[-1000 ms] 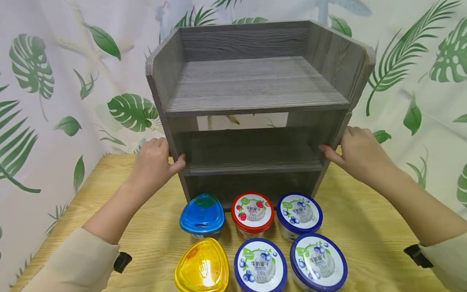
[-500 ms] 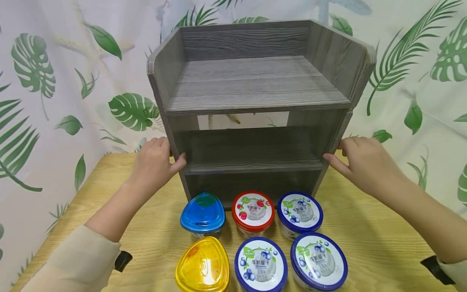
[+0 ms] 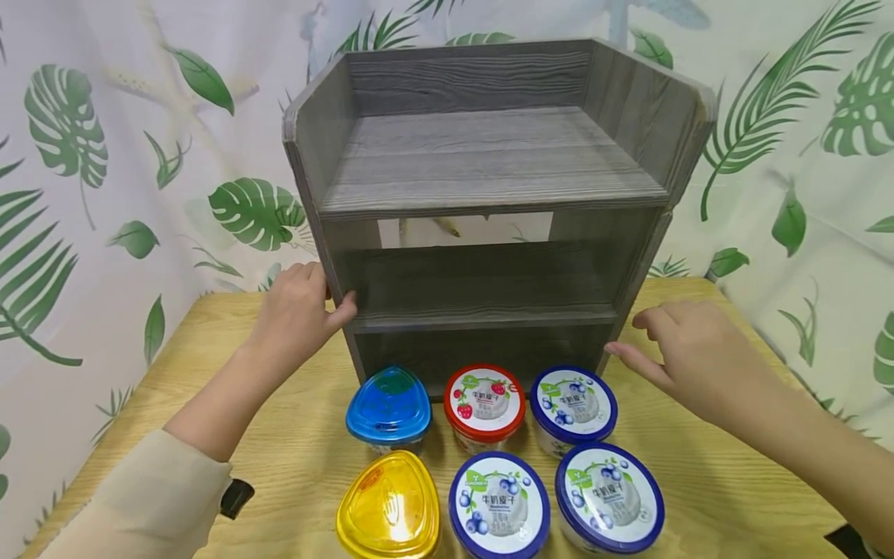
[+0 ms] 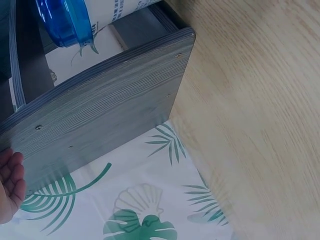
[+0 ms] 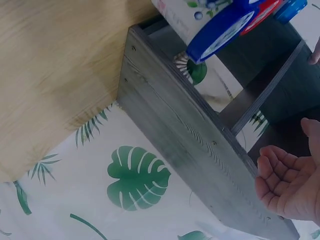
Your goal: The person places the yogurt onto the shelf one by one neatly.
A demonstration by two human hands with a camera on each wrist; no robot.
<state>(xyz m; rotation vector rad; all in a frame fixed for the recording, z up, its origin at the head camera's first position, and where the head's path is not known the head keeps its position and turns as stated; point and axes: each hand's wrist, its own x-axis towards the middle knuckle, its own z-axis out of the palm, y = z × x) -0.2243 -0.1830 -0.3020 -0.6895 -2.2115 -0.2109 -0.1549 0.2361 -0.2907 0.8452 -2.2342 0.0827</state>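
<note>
six tubs (image 3: 499, 505) stand before the shelf (image 3: 489, 159) on the table (image 3: 293, 419)

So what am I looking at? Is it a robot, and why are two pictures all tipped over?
No, those are a person's bare hands. The big picture comes from a camera worn on the head, looking forward and down. The tipped ones come from a camera on each wrist, so they probably tilt with the arm.

On the wooden table stands a grey shelf. In front are two rows of three: a tub with a bright blue lid, a tub with a yellow lid, a tub with a red rim and three tubs with dark blue rims.

The left hand grips one side of the shelf. The right hand is by the other side, holding nothing.
</note>
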